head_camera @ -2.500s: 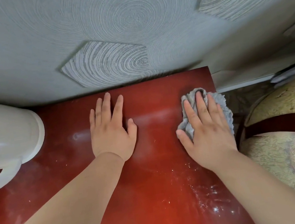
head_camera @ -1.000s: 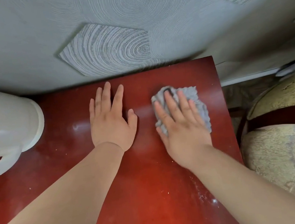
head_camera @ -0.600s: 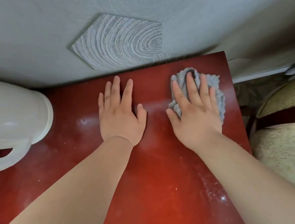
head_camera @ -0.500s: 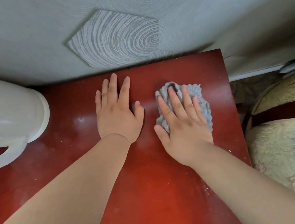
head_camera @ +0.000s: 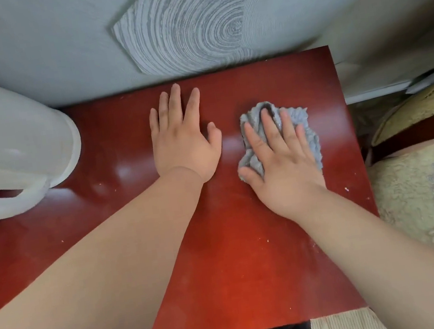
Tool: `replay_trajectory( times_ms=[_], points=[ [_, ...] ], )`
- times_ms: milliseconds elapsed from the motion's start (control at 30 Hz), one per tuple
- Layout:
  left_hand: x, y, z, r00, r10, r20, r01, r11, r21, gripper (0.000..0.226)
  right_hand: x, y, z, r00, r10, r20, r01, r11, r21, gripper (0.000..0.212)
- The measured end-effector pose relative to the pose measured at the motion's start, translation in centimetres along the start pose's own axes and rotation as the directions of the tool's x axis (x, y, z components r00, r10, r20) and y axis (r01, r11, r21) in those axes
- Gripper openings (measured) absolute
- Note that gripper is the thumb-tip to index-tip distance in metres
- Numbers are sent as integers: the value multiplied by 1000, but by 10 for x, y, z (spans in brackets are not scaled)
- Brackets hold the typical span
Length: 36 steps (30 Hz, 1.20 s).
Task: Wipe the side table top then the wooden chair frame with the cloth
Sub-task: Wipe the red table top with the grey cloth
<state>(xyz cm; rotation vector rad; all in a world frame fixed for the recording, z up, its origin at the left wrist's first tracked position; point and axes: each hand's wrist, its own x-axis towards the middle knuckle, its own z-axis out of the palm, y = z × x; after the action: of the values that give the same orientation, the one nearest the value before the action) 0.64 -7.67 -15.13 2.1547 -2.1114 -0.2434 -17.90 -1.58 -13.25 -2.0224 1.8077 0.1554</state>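
The red glossy side table top (head_camera: 237, 259) fills the middle of the head view. A crumpled grey cloth (head_camera: 303, 124) lies on its far right part. My right hand (head_camera: 282, 160) presses flat on the cloth, fingers spread over it. Flat on the bare table just left of the cloth rests my left hand (head_camera: 182, 144), palm down and holding nothing. The chair's dark wooden frame (head_camera: 417, 130) shows as a curved strip between the cushions at the right.
A white jug (head_camera: 11, 154) with a handle stands on the table's left side. A patterned wall (head_camera: 180, 27) runs along the table's far edge. The chair's floral cushion (head_camera: 433, 201) sits against the table's right edge. White specks dot the table.
My right hand has slid the cloth back and forth across the table's right part, and it now sits a little right of where it was half a second ago. My left hand has stayed put.
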Motion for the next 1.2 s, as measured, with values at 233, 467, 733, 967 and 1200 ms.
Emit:
replay_trajectory(
  times_ms=[233,467,733,967,1200],
  points=[
    [-1,-4,0,999,-5,-38,3,998,-62,65,62,19,-22,971,217,-100,-210,975,78,80],
    [-5,-5,0,982,70,-176,-87,992,-94,48,-11,-15,12,994,44,-96,-44,999,10,84],
    [-18,-22,-9,972,187,145,-189,982,0,57,31,3,-5,996,55,-76,-60,996,-71,70],
    [-112,-42,-14,985,81,152,-82,997,0,65,-51,-36,31,983,-175,-54,171,982,-82,64],
    [-128,-38,-10,981,27,190,-48,993,106,69,-87,-11,49,926,-375,36,376,910,-175,72]
  ],
)
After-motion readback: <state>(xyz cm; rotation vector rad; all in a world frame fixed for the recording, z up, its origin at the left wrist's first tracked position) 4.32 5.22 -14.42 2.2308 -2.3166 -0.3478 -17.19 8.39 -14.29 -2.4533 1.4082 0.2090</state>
